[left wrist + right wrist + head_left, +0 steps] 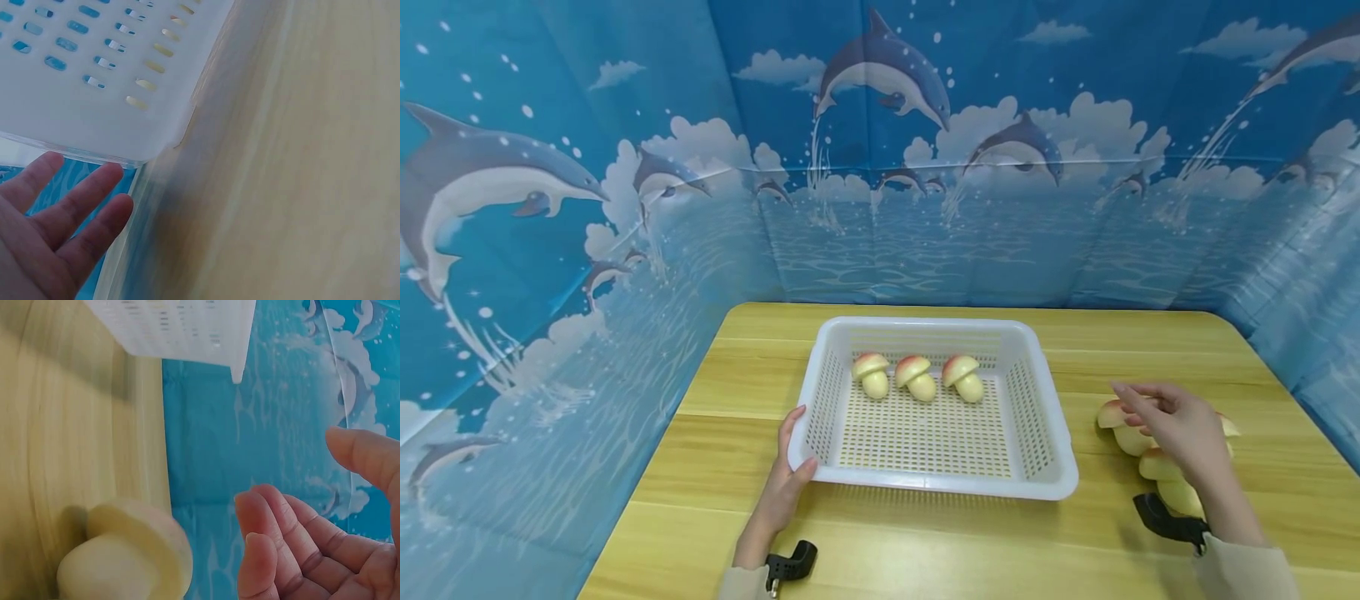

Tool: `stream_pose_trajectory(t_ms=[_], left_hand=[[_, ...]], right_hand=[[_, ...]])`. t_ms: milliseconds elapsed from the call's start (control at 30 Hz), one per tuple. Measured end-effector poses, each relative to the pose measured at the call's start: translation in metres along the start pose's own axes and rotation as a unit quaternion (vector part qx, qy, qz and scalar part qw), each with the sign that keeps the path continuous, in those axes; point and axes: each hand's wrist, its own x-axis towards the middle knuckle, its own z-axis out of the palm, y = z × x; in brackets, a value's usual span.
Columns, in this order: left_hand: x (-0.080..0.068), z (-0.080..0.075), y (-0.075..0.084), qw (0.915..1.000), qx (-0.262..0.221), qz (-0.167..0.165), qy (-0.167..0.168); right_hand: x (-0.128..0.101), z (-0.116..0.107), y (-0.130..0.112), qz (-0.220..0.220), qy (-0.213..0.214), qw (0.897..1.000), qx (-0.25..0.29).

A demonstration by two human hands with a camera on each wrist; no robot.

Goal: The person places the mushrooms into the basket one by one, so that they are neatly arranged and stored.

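Note:
A white plastic basket (pixel 925 481) with slotted walls holds three toy mushrooms, cream with reddish caps: a left one (pixel 874 384), a middle one (pixel 921 386) and a right one (pixel 969 387). My left hand (pixel 784 492) holds the basket's near left corner, thumb at the front rim and fingers along the side. In the left wrist view its fingertips (pixel 112 174) meet the rim; the thumb is hidden there. Over more toy mushrooms (pixel 1180 496) at the right hovers my right hand (pixel 1187 433), thumb apart from loosely bent fingers, holding nothing. It partly covers that group.
A light wood-grain table (pixel 752 342) carries everything. Behind it and at both sides hangs a blue curtain (pixel 880 250) printed with dolphins. Black camera mounts sit on both wrists, the right mount (pixel 1168 521) close to the mushrooms.

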Motion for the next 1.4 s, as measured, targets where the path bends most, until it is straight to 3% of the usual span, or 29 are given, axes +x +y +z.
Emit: stream_pose_trajectory(t_ms=[367, 700, 1100, 1400], left_hand=[[0.001, 0.0, 0.001, 1.0, 0.005, -0.005, 0.001], [0.001, 0.0, 0.002, 1.0, 0.006, 0.001, 0.002], [0.002, 0.0, 0.002, 1.0, 0.003, 0.009, 0.0], [0.001, 0.001, 0.001, 1.0, 0.002, 0.005, 0.0]], right_hand=[[-0.007, 0.0, 0.014, 0.017, 0.017, 1.0, -0.002], [-0.007, -0.001, 0.026, 0.017, 0.012, 0.993, -0.115], [-0.006, -0.003, 0.028, 0.011, 0.009, 0.988, -0.153], [0.0, -0.007, 0.027, 0.015, -0.038, 0.982, -0.182]])
